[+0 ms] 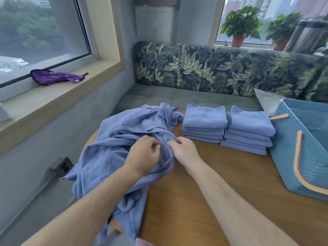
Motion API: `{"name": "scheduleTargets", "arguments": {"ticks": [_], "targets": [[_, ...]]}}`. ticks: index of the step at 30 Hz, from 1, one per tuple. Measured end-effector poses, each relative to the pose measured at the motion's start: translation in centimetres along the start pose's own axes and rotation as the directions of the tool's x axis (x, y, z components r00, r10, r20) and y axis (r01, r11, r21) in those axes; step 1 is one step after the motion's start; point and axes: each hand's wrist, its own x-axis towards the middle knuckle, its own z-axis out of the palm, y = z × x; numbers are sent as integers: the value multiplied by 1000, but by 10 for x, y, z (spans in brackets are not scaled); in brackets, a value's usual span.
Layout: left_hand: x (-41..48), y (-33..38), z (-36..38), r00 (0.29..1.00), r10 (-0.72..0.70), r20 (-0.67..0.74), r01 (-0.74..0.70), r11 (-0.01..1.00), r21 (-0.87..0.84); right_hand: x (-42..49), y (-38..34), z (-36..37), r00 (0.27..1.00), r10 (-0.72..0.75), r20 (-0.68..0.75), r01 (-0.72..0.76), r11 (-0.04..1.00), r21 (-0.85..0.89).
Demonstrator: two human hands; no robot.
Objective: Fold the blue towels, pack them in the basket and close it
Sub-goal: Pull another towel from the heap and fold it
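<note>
With two stacks of folded blue towels [227, 125] beside the open teal plastic basket [291, 157], your left hand [142, 157] and right hand [184, 150] both pinch the crumpled heap of blue towels [113, 148] on the round wooden table [221, 183]; packing and closing remain.

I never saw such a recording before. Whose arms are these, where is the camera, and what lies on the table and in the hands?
No machine is here. A person wears one camera on the head; it looks down at their own bare arms. The left hand and right hand both grip loose towels, a crumpled blue heap on the round table. Beyond the right hand stand a folded stack and a second stack. A blue basket sits at the right edge.
</note>
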Motion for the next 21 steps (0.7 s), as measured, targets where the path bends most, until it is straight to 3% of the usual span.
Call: {"name": "scheduleTargets", "arguments": {"ticks": [2, 4, 6, 10, 14, 21], "targets": [[0, 9, 16, 996, -22, 81, 12, 993, 118, -13, 10, -21, 1000, -7, -25, 7, 1000, -1], [-4, 23, 31, 992, -27, 127, 11, 992, 126, -27, 22, -40, 999, -19, -41, 18, 1000, -24], [-9, 40, 44, 990, -40, 133, 32, 998, 60, -38, 35, -56, 997, -18, -73, 13, 998, -60], [-22, 79, 65, 954, -188, 232, 221, 967, -125, -58, 65, -85, 989, 14, -144, -25, 997, -73], [-36, 111, 76, 914, -237, 328, 307, 934, -181, -83, 87, -111, 981, 37, -188, -46, 998, -48], [-70, 135, 73, 878, -282, 387, 340, 936, -90, -127, 107, -162, 875, 75, -479, -93, 996, -13]]}}
